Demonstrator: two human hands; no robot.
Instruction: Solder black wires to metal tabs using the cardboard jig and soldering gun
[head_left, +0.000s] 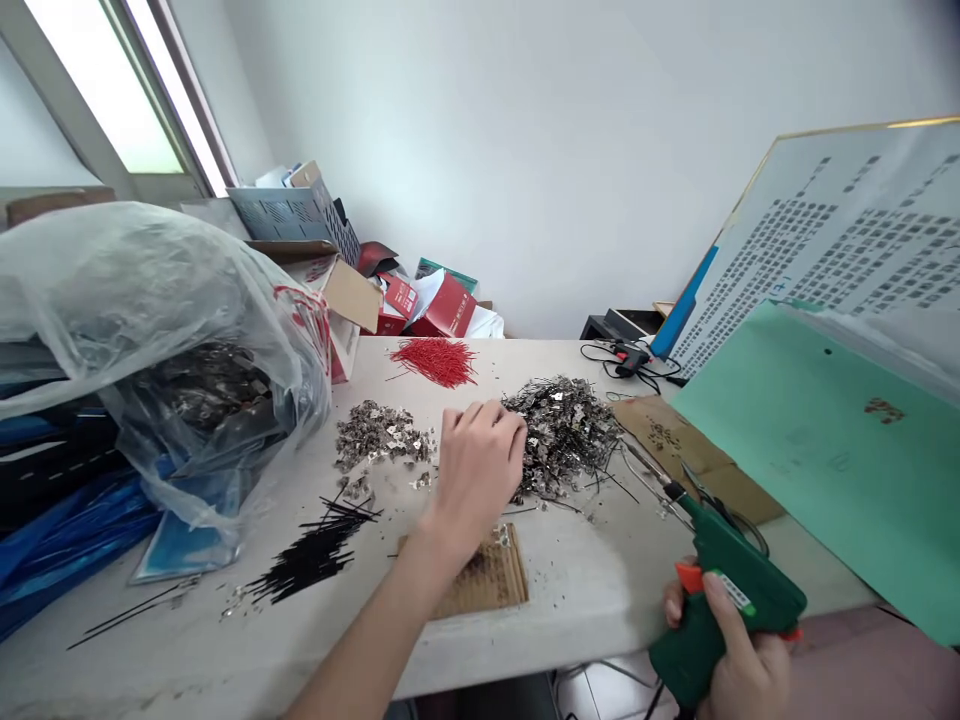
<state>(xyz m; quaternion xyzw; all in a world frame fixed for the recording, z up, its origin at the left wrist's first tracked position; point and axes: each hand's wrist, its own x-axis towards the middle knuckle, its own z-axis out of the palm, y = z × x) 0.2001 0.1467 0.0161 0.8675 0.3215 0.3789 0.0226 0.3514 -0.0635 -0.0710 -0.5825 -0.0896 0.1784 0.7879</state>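
Observation:
My left hand (480, 450) reaches over the table between two piles, its fingers curled down at the left edge of a dark heap of wired metal parts (566, 430); what they hold, if anything, is hidden. My right hand (739, 640) is wrapped round a green soldering gun (742, 565) with an orange trigger, its tip pointing up and left. Below my left forearm lies a scorched wooden board (491, 585) with a small metal piece on it. Loose metal tabs (379, 435) are piled to the left. Black wires (311, 555) lie nearer the front, and red wires (435, 360) farther back.
A large clear plastic bag (172, 300) fills the left side. Boxes (450, 303) stand along the wall. Brown cardboard (690, 450), pliers (705, 490), a black-and-red tool (630, 358) with a cable and a green sheet (832, 450) are on the right.

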